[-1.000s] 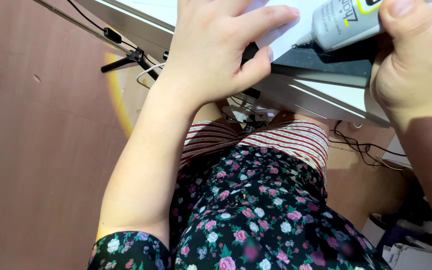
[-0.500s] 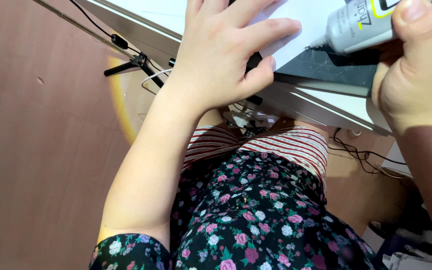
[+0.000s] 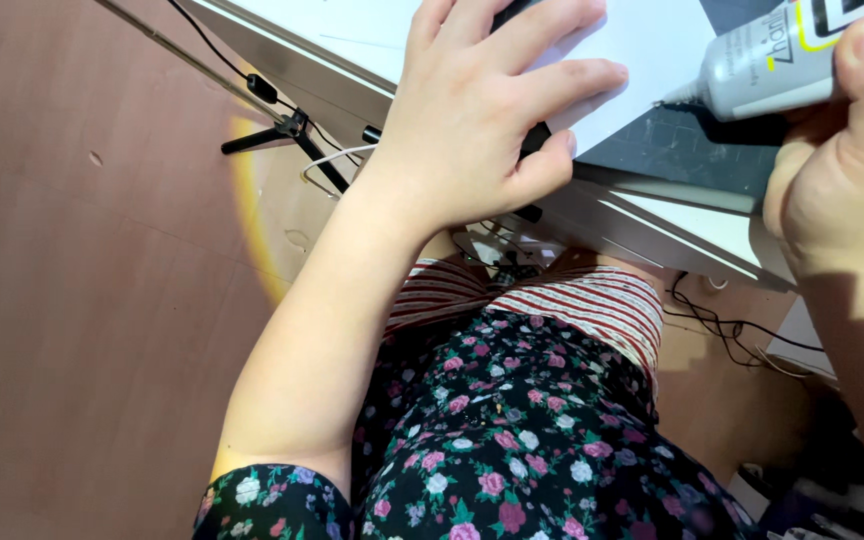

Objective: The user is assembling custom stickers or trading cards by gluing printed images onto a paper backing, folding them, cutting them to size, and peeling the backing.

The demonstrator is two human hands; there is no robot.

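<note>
Head view, looking down past my lap to the near edge of the table (image 3: 652,205). My left hand (image 3: 482,120) lies flat with fingers spread on the white sheet (image 3: 652,50), pressing it down close to that near edge; a slim black object (image 3: 535,140) sits under the palm, between thumb and forefinger, but I cannot tell what it is. My right hand (image 3: 842,190) is clamped around the grey glue tube (image 3: 767,70), thumb on top near the body of the tube, and the nozzle tip rests at, or just beside, the right-hand edge of the sheet, where the sheet meets the dark cutting mat (image 3: 682,150). Whether the tip touches the paper I cannot tell from here. Notes for doing this step well, as I judge it: keep the left hand's weight even so the sheet cannot creep toward the table's near edge; squeeze lightly with the thumb, since a hard squeeze would likely flood the edge and run onto the mat; hold the tube at a low angle so the bead stays thin; keep the left fingertips well back from the nozzle line to avoid smearing. Below the table edge, a small black tripod (image 3: 292,135) and loose cables (image 3: 722,325) sit on the brown floor (image 3: 82,300), apart from the work; my floral dress (image 3: 512,440) fills the lower frame.
</note>
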